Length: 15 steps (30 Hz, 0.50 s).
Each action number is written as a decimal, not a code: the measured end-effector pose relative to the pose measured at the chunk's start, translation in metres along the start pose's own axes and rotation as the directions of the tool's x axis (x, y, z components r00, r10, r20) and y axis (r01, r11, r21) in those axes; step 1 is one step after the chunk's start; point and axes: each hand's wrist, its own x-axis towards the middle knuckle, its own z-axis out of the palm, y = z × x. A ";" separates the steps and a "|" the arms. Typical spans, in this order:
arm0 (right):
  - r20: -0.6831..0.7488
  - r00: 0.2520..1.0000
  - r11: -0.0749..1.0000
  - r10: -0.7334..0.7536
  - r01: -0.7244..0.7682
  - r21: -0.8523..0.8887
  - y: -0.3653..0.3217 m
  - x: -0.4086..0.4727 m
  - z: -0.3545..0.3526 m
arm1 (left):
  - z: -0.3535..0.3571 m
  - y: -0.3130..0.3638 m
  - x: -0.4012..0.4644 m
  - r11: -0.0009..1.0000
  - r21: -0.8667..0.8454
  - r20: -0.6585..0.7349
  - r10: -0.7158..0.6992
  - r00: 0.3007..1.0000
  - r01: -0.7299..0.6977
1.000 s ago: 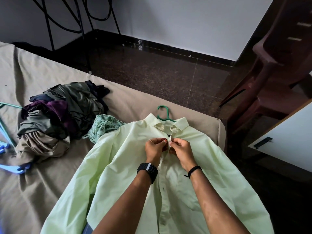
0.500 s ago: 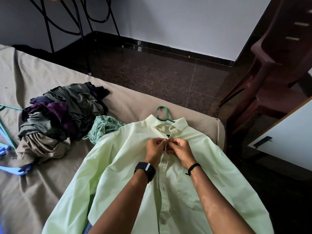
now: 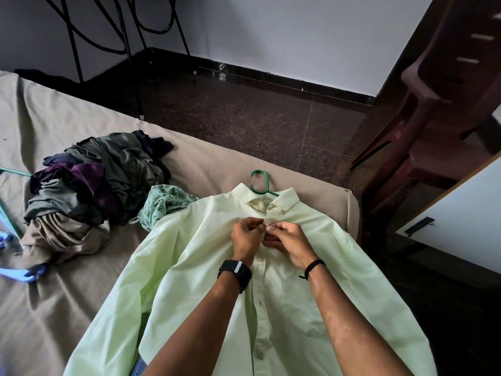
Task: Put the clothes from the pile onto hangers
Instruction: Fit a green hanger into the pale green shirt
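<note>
Far left on the rumpled taupe bedsheet there are a couple of spare hangers: a teal plastic hanger poking in from the edge and a light blue plastic hanger lower down. Next to those sits the crumpled pile of dark clothes, olive, purple, navy and tan stuff all balled together, with a mint green leaf-print garment spilling off its right side, touching the sleeve of the shirt. That pile looks untouched, so plenty left to do. Middle of the view is the pale lime green button-up shirt, spread flat on the bed, already on the dark green plastic hanger, whose hook sticks out above the collar. Left hand, black watch on that wrist, is pinching the placket edge just under the collar, and the right hand is pinching the other edge right against it. Compared with a second ago the hands have crept a touch higher and tighter together at that button, so I'd guess it's about done up, which should keep the shirt from sliding off. Off to the right there's a maroon plastic chair on the floor and a white cabinet door at the edge.
</note>
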 end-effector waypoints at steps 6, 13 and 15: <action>-0.018 0.995 0.992 0.100 -0.101 -0.074 -0.003 0.002 -0.003 | 0.002 0.000 -0.002 0.998 -0.017 -0.058 -0.061 0.996 0.060; -0.241 0.923 0.713 -0.300 0.049 -0.699 -0.015 0.025 0.002 | -0.003 0.020 0.011 0.712 0.625 0.110 0.324 0.940 -0.319; -0.179 0.920 0.671 -0.348 0.110 -0.734 -0.025 0.032 0.007 | 0.000 0.027 0.026 0.671 0.659 0.135 0.341 0.930 -0.341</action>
